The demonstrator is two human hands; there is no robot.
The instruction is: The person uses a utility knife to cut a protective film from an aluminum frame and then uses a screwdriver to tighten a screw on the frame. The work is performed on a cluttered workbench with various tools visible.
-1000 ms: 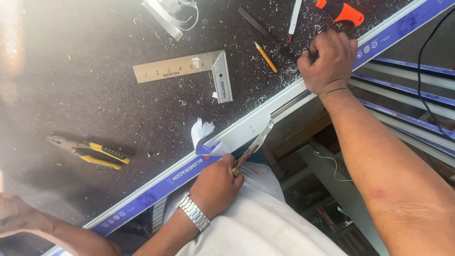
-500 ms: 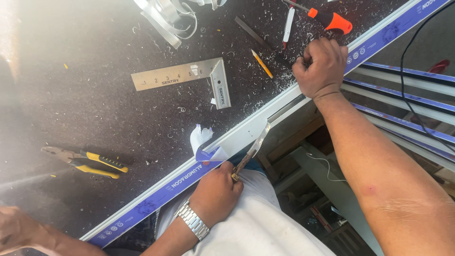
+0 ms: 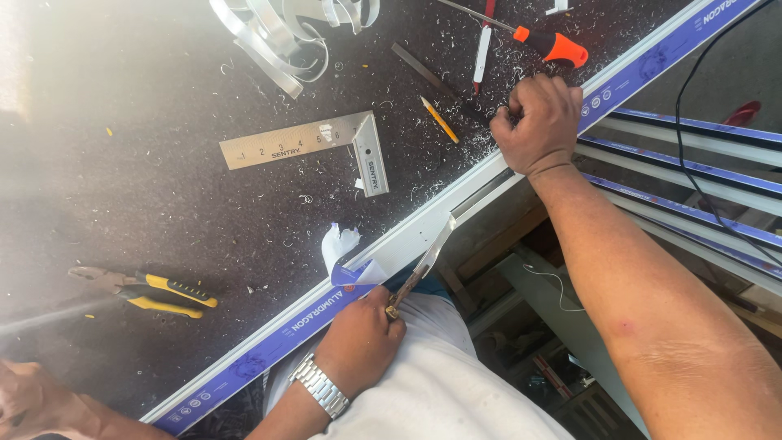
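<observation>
Head view. Your left hand (image 3: 358, 342), the one with the wristwatch, has its fingers closed around the brown handle of a flat blade (image 3: 429, 254). The blade's tip lies against the near edge of the long rail (image 3: 411, 238). The rail runs diagonally along the edge of the dark worktop (image 3: 122, 187), blue film covering its lower-left stretch and bare white metal showing in the middle. Your right hand (image 3: 538, 122) is fisted on the rail further up, fingers curled tight over it, apparently pinning it down.

The step in hand looks like working the blade along the rail's edge where the film ends; a torn scrap of film (image 3: 340, 244) stands up just beside the blade. The next stroke calls for a low blade angle and steady downward pressure from your right hand, so the rail does not skid.

Around the work lie:
- a metal square (image 3: 326, 143)
- a pencil (image 3: 440, 120)
- an orange-handled screwdriver (image 3: 554, 47), near your right hand
- yellow-handled pliers (image 3: 155, 291), well apart to the left
- curled strips (image 3: 269, 41)
- scattered shavings

A black cable (image 3: 692, 138) hangs over the stacked rails (image 3: 692, 167) on the right. Nothing lies on the rail between your hands. A bare arm (image 3: 32, 403) shows at the lower-left corner; whose it is cannot be told.
</observation>
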